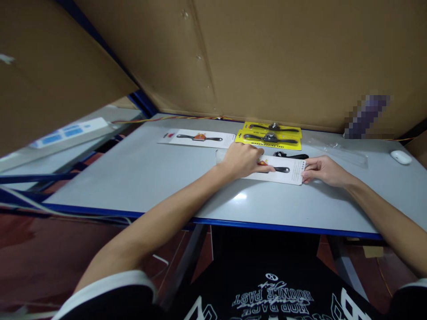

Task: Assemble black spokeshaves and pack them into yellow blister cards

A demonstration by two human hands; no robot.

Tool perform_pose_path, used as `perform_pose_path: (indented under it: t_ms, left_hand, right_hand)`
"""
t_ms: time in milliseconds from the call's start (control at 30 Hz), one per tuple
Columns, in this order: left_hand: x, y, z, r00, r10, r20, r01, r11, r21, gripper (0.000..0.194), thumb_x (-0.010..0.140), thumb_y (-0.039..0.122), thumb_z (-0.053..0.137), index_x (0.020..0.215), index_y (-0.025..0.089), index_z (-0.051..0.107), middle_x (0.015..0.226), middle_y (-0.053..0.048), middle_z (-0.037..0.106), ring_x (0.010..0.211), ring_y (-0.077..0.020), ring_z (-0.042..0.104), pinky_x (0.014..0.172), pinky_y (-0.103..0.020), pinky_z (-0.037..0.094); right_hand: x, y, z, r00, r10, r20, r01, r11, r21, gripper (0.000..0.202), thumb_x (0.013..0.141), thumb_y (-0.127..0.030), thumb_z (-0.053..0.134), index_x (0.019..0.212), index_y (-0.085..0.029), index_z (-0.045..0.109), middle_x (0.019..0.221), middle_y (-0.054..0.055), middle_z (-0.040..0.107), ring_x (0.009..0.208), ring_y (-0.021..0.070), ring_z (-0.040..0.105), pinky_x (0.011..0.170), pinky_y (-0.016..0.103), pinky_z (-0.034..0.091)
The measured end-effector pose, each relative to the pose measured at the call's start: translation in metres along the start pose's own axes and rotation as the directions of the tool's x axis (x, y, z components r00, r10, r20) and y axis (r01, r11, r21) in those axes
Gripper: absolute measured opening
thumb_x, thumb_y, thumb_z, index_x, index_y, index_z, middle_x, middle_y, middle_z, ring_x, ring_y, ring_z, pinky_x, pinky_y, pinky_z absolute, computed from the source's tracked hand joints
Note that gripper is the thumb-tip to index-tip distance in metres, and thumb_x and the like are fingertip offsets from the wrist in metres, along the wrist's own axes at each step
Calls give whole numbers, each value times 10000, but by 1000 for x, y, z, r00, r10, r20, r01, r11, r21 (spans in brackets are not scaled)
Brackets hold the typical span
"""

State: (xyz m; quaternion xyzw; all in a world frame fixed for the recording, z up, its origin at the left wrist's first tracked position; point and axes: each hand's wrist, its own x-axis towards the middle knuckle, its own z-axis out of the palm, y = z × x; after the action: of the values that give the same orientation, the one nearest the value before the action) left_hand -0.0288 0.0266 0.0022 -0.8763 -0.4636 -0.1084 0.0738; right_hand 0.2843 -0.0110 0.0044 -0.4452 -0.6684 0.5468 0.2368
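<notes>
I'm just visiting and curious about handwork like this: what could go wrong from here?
The white printed cardboard card might bend, since the right hand grips its end while the left hand is over its other part. The loose black metal tool, just behind it, could get nudged. The thin, clear plastic packaging is easy to overlook and might be crushed.

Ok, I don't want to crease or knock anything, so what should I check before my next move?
1. Right hand holding the near card by its end: ok.
2. Near card's printed front fully uncovered: not ok, left hand covers part.
3. Loose black tool not touching the near card: cannot tell, it lies close behind.
4. Mouse away from both hands: ok.
5. Both yellow packs on the table: ok.
</notes>
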Motion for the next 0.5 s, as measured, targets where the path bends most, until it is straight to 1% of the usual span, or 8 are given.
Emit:
perform_pose_path:
  t_ms: [100, 167, 200, 267, 333, 400, 433, 500]
  left_hand:
    - [-2, 1, 0, 998, -8, -65, 9, 1000, 12, 894, 891, 989, 336, 821, 194, 739, 683, -98, 678, 603, -221, 579, 610, -333, 288]
    - [-2, 0, -2, 986, 8, -169, -1, 999, 41, 818, 916, 943, 407, 822, 194, 723, 711, -88, 689, 625, -213, 589, 626, -332, 311]
    - [-1, -1, -4, 973, 28, -230, -15, 998, 59, 767, 934, 905, 444, 830, 196, 718, 727, -83, 691, 651, -215, 598, 645, -335, 330]
    - [1, -6, -6, 935, 87, -344, -57, 994, 95, 630, 987, 783, 504, 884, 201, 721, 777, -77, 697, 731, -225, 622, 706, -349, 372]
    - [4, -13, -5, 894, 149, -423, -106, 987, 124, 425, 1037, 586, 541, 1005, 209, 733, 868, -80, 715, 829, -239, 637, 774, -366, 397]
    - [9, -22, -1, 873, 194, -448, -143, 979, 145, 267, 1037, 361, 548, 1187, 222, 719, 996, -89, 735, 914, -247, 637, 812, -375, 404]
    - [12, -26, 3, 873, 212, -439, -159, 975, 154, 301, 1022, 267, 539, 1275, 230, 697, 1054, -92, 739, 941, -247, 635, 817, -376, 407]
    - [19, -32, 11, 889, 237, -392, -185, 969, 165, 418, 1001, 162, 510, 1385, 238, 656, 1123, -98, 743, 967, -246, 639, 814, -375, 418]
  right_hand:
    - [-2, -4, 5, 991, -111, -76, 104, 991, -89, 396, 798, -513, 863, 1047, -205, 853, 840, 69, 818, 760, 221, 763, 726, 384, 658]
    - [-5, -7, 11, 950, -244, -194, 199, 954, -222, 347, 839, -521, 822, 967, -199, 851, 831, 62, 810, 751, 223, 757, 706, 372, 646]
    - [-6, -8, 13, 908, -327, -262, 240, 919, -314, 317, 870, -507, 793, 943, -204, 850, 832, 57, 810, 746, 220, 755, 693, 362, 638]
    - [-5, -8, 17, 783, -502, -367, 277, 810, -517, 260, 935, -454, 727, 968, -231, 857, 861, 48, 825, 753, 216, 763, 687, 351, 631]
    - [-1, -5, 16, 645, -654, -396, 269, 679, -683, 248, 989, -398, 659, 1052, -267, 859, 935, 47, 847, 811, 227, 792, 737, 366, 645]
    - [7, 1, 9, 545, -752, -370, 257, 570, -781, 281, 1024, -347, 594, 1125, -290, 849, 1042, 48, 856, 922, 243, 817, 834, 397, 658]
    - [12, 5, 5, 523, -778, -348, 256, 533, -807, 299, 1033, -322, 569, 1150, -294, 843, 1087, 47, 854, 976, 249, 819, 879, 410, 658]
    - [22, 13, -5, 526, -794, -305, 259, 491, -832, 330, 1037, -275, 541, 1202, -294, 826, 1154, 46, 846, 1042, 248, 815, 934, 418, 651]
